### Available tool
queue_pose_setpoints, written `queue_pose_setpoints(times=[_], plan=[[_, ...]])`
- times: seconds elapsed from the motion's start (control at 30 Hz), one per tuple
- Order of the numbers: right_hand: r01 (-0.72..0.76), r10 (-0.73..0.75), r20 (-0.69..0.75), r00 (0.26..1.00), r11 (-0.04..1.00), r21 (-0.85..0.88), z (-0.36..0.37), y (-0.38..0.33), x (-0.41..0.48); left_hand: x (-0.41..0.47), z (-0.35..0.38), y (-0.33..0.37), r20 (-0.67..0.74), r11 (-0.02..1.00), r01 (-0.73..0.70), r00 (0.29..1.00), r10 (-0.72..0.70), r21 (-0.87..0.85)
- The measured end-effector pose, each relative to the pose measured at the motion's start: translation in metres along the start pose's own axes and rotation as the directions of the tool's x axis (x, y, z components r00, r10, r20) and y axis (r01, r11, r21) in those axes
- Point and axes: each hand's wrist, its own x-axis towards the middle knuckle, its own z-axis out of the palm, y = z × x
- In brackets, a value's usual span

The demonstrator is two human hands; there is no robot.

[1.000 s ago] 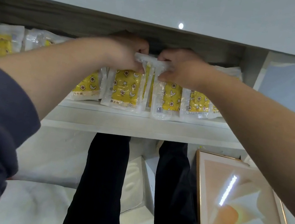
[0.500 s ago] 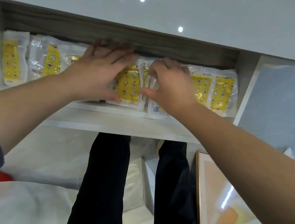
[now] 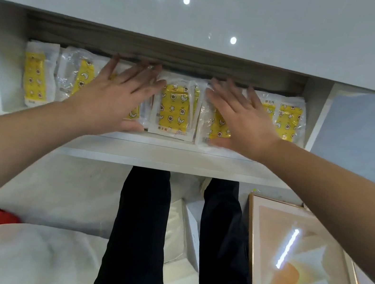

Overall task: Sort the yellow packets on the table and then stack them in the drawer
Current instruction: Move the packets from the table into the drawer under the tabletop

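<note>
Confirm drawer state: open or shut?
Open. The drawer sticks out from under the tabletop, its inside exposed. Yellow packets lie in a row within, with the left hand and right hand spread flat over them.

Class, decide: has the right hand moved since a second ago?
Yes. The right hand has shifted rightward, away from the central packet toward the drawer's right wall, and now lies flat.

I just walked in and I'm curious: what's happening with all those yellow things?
A person is arranging yellow packets in an open drawer. The left hand and the right hand both lie flat, fingers straight, on the row of packets. The middle packet shows uncovered between the hands.
</note>
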Motion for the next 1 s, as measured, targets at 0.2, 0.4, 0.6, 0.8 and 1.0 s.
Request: queue_pose_setpoints(times=[0.2, 0.4, 0.6, 0.8, 1.0], plan=[[-0.069, 0.071, 0.018, 0.997, 0.994, -0.085, 0.010, -0.010, 0.015, 0.012, 0.010, 0.009, 0.022, 0.997, -0.022, 1.000, 0.021, 0.072], [-0.074, 0.075, -0.045, 0.996, 0.997, 0.025, -0.013, -0.017, 0.013, -0.019, 0.000, -0.015, -0.020, 0.999, 0.022, 1.000, -0.022, -0.026], [0.160, -0.159, -0.067, 0.985, 0.987, 0.001, -0.032, -0.081, 0.063, -0.063, 0.005, -0.071, 0.062, 0.984, 0.176, 0.982, -0.177, 0.024], [0.221, -0.223, -0.017, 0.975, 0.972, -0.081, -0.030, -0.135, 0.114, -0.080, 0.010, -0.094, 0.331, 0.963, 0.257, 0.904, -0.270, 0.083], [0.162, -0.159, 0.058, 0.986, 0.985, -0.065, -0.023, -0.144, 0.128, -0.075, -0.007, -0.110, 0.488, 0.970, 0.237, 0.853, -0.183, -0.050]])
